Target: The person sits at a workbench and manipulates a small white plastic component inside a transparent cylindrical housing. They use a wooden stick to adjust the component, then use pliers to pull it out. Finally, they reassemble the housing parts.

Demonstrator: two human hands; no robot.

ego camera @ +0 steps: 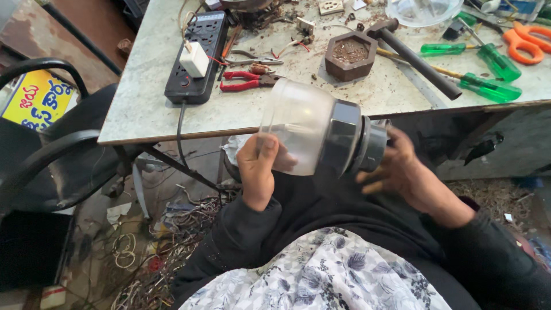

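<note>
Head view: the clear jar [298, 123] lies sideways below the worktop [149, 103] edge, long axis left-right, grey base pointing right. The left hand [258, 166] grips its glass; the right hand [402, 166], fingers spread, cups the base. A yellow sign [37, 99] sits far left.

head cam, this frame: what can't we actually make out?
- Grey base of the clear plastic mixer jar: its underside is hidden by the right hand, which is motion-blurred.
- Left hand: its fingertips lie behind the jar wall.
- Clear bowl and orange-handled scissors: cut off by the top edge.
- Brown hexagonal block: contents too small to tell.
</note>
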